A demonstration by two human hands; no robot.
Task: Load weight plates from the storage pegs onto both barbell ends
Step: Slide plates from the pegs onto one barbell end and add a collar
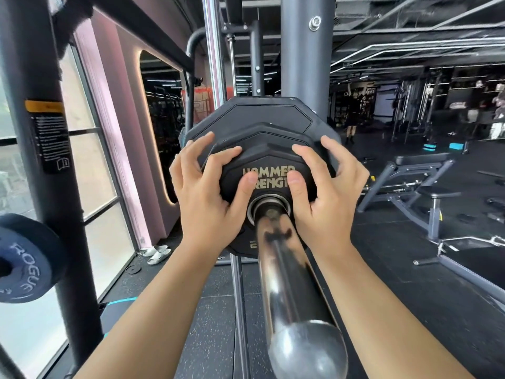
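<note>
Dark gym | left hand and right hand grip small Hammer Strength plate | plate sits on shiny barbell end

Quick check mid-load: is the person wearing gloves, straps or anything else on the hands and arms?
No. The left hand and right hand are both bare: no gloves, wraps, rings or watch show. The nails are short and unpainted. The left forearm and right forearm are bare too, with no sleeve in view down to the bottom edge of the picture.
</note>
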